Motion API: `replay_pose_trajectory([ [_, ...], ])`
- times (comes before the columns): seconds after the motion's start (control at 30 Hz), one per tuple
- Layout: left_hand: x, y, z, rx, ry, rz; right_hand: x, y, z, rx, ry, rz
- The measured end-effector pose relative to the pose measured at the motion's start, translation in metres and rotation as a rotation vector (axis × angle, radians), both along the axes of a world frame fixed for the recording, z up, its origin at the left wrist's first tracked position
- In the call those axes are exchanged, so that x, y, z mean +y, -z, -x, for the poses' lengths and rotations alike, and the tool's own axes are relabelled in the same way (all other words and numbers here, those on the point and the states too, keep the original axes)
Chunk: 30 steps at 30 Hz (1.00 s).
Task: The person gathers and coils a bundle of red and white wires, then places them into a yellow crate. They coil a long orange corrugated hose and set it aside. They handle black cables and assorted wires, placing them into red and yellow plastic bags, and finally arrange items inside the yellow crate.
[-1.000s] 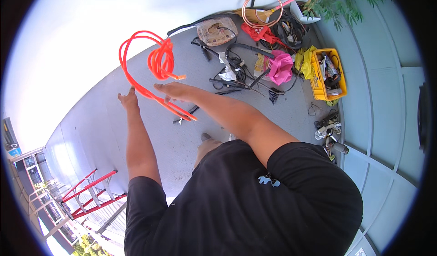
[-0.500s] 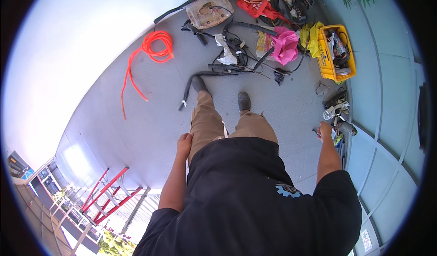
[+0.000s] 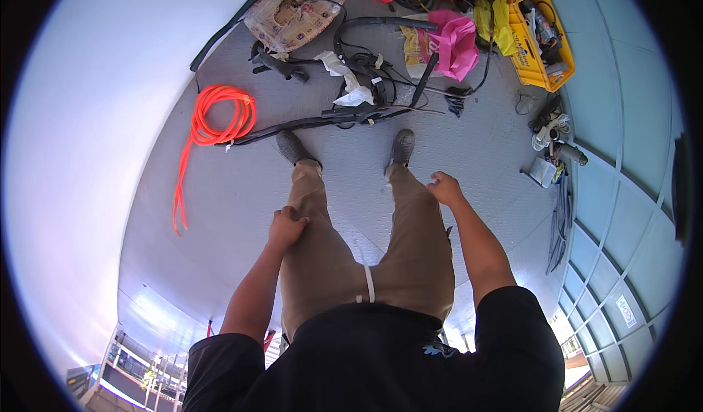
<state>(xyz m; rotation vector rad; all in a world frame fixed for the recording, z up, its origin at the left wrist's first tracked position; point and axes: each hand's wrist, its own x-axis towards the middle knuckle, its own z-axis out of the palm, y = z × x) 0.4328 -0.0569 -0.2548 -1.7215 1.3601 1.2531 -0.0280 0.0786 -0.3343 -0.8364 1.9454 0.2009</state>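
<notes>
My left hand (image 3: 288, 227) is at my left thigh, touching or just above the brown trousers (image 3: 311, 251), fingers loosely curled with nothing showing in them. My right hand (image 3: 445, 189) is beside my right knee, also loosely curled with no object visible. Ahead of my left foot, a black insulated hose (image 3: 293, 124) runs across the floor. The coiled orange hose (image 3: 212, 123) lies left of it, with its loose ends trailing toward me. Farther ahead, black cables and pipes tangle around a crumpled white sheet (image 3: 348, 83).
A plastic-wrapped bundle (image 3: 293, 13) and a pink bag (image 3: 454, 46) lie at the far side. The yellow crate (image 3: 542, 75) of tools stands far right. Along the right glass wall (image 3: 644, 185) are white cable (image 3: 553, 130), a grey cylindrical tool (image 3: 571, 154) and dark strips (image 3: 560, 222).
My right hand has come left, from beside the tools at the right wall to my right knee. My left hand has moved slightly forward along my thigh. The whole view has shifted, and my feet stand wider apart.
</notes>
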Motion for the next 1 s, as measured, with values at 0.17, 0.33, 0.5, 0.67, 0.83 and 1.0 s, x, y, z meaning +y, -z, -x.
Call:
replay_pose_trajectory([
  [0.17, 0.004, 0.014, 0.006, -0.118, 0.097, -0.043, -0.073, 0.109, -0.012, 0.157, -0.304, -0.037],
  [0.33, 0.001, 0.019, 0.001, -0.17, 0.05, 0.024, -0.15, 0.235, 0.047, 0.22, 0.332, 0.032],
  [0.5, 0.0, 0.021, -0.01, -0.159, -0.037, 0.1, -0.18, 0.316, 0.069, 0.11, 1.128, -0.169],
  [0.67, 0.0, 0.019, 0.002, -0.112, -0.058, 0.201, -0.161, 0.348, 0.025, -0.212, 1.438, 0.094],
  [0.83, -0.002, 0.023, 0.01, -0.073, -0.051, 0.184, -0.126, 0.263, -0.029, -0.252, 1.488, 0.388],
  [1.0, -0.004, 0.031, 0.008, -0.112, -0.036, 0.119, -0.11, 0.08, -0.09, -0.349, 1.486, 0.364],
])
